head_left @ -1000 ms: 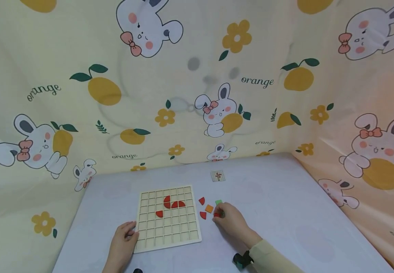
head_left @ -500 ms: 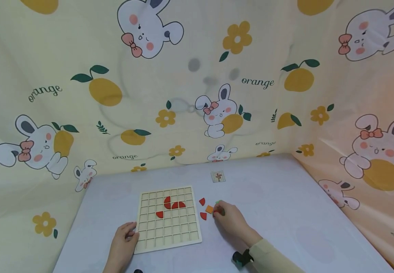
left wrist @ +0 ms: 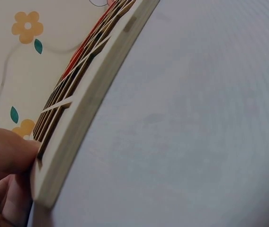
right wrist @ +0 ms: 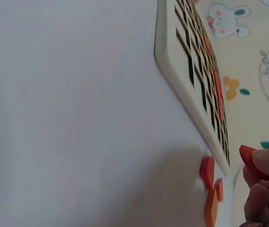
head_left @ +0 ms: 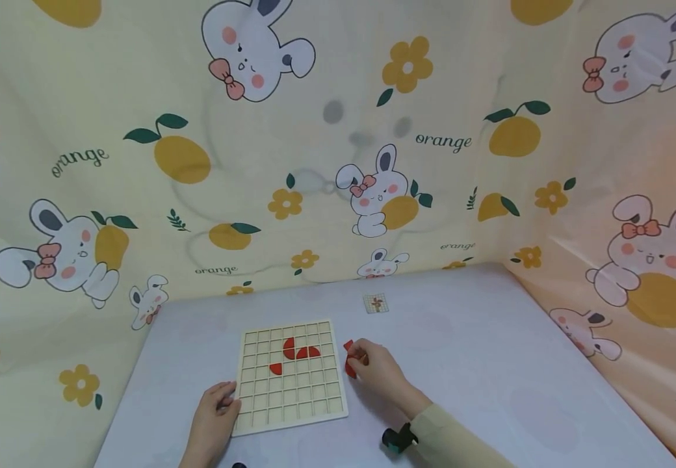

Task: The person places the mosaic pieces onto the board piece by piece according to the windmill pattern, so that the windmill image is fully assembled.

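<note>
My right hand (head_left: 376, 367) is just right of the board and pinches a red quarter-circle tile (right wrist: 250, 161) between thumb and finger. In the right wrist view that tile is raised above two loose red tiles (right wrist: 207, 171) and an orange tile (right wrist: 211, 208) on the table. The cream grid board (head_left: 291, 396) lies flat, with several red quarter-circle tiles (head_left: 288, 348) in cells of its upper half and one red tile (head_left: 276, 368) farther left. At the board's left edge, my left hand (head_left: 212, 419) grips the rim (left wrist: 80, 120), thumb near the corner.
A small pattern card (head_left: 376, 303) with a red figure on a grid lies at the back of the white table (head_left: 461, 364). A printed bunny-and-orange cloth (head_left: 314, 130) hangs behind and to the right. A dark device (head_left: 399, 439) is strapped at the right wrist.
My right hand has moved left toward the board with a red tile, now covering the orange tile and the green tile's spot in the head view. The left hand has stayed on the board's edge.
</note>
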`<action>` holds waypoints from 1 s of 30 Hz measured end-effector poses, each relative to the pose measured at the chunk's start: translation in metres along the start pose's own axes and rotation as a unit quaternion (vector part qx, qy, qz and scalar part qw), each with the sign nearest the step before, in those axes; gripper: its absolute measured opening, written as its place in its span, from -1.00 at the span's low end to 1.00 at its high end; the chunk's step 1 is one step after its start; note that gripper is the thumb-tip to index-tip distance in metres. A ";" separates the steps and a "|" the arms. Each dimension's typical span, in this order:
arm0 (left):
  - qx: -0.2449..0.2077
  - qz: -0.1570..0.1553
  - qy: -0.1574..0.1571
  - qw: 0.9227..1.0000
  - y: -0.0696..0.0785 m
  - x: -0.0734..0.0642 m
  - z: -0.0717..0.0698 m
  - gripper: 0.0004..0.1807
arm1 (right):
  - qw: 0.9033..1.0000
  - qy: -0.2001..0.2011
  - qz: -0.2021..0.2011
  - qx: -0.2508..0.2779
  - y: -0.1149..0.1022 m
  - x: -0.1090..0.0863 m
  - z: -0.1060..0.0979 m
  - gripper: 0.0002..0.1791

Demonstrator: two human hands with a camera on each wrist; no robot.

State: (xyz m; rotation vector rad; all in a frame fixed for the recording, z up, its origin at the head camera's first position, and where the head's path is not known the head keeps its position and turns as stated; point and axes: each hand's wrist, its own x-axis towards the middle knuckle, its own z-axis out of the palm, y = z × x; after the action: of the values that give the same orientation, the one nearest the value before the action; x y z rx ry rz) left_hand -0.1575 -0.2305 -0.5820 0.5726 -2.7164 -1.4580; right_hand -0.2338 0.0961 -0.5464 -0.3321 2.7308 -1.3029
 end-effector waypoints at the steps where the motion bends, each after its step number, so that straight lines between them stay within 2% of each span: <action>1: -0.001 0.000 0.001 1.000 0.000 0.000 0.000 -0.49 | 1.000 -0.002 -0.004 0.001 -0.002 0.001 0.002 -0.90; 7: 0.003 -0.010 0.003 1.000 -0.001 0.001 0.000 -0.50 | 1.000 -0.018 -0.022 0.007 -0.016 0.008 0.020 -0.92; 19: 0.003 -0.008 0.008 1.000 0.001 0.002 -0.001 -0.51 | 0.997 -0.058 -0.052 0.028 -0.053 0.027 0.065 -0.94; 30: -0.005 -0.010 0.008 1.000 -0.001 0.005 0.000 -0.51 | 0.995 -0.063 -0.076 0.009 -0.058 0.042 0.088 -0.94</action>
State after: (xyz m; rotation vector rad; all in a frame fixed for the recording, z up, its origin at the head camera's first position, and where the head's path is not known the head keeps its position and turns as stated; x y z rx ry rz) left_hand -0.1620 -0.2323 -0.5838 0.6107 -2.6981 -1.4635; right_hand -0.2494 -0.0161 -0.5563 -0.6097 2.6320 -1.2917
